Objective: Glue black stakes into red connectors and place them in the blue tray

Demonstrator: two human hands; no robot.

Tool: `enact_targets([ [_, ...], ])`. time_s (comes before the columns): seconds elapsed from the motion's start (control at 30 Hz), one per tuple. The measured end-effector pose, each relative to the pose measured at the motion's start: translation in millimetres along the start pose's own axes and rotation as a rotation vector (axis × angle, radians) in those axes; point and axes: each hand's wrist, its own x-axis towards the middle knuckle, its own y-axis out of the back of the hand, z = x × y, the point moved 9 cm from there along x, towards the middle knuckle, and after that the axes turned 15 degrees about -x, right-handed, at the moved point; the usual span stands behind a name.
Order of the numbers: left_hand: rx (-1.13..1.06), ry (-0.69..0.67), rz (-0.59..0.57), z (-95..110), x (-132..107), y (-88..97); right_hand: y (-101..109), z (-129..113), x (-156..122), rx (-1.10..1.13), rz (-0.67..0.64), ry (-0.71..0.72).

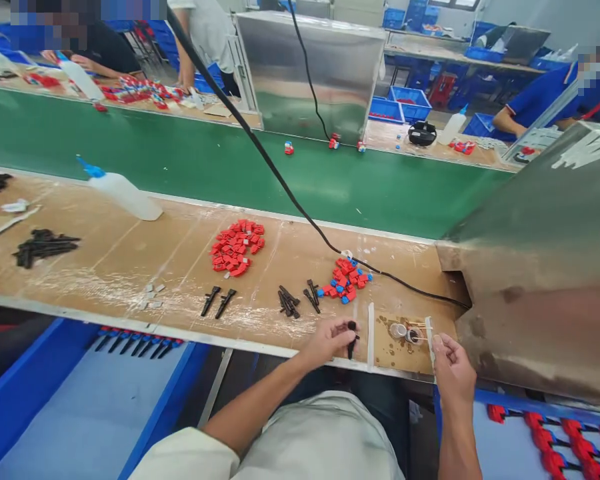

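Observation:
My left hand (330, 340) holds a small black plastic stick (351, 340) upright near the front edge of the wooden bench (130, 260). My right hand (451, 367) pinches a thin stick whose tip reaches toward a small round glue pot (398, 330) on a stained board. A mixed pile of red and blue clips (345, 280) lies just beyond my left hand, with loose black sticks (290, 301) beside it. A larger pile of red clips (237, 247) lies further left.
A green conveyor belt (180, 160) runs behind the bench, crossed by a black cable (280, 180). A white squeeze bottle (123, 193) lies at the left. A metal housing (540, 267) stands at the right. Blue trays (80, 413) sit below. Other people work across the belt.

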Motion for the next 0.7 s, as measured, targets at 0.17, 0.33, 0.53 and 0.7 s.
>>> enact_targets([
  [0.17, -0.109, 0.088, -0.022, -36.6, 11.9, -14.3, -22.0, 4.0, 4.2, 0.06, -0.053, 0.048],
  [0.33, -0.167, 0.129, 0.029, -43.2, 10.9, -8.0, -13.2, -7.7, -1.4, 0.0, -0.042, 0.207],
  [0.53, -0.237, 0.214, 0.061, -53.4, 13.7, -12.5, -6.1, -50.8, -27.4, -0.416, 0.154, 0.756],
  [0.7, -0.237, 0.223, 0.039, -55.0, 15.2, -21.4, -4.1, -58.7, -31.4, -0.503, 0.228, 0.905],
])
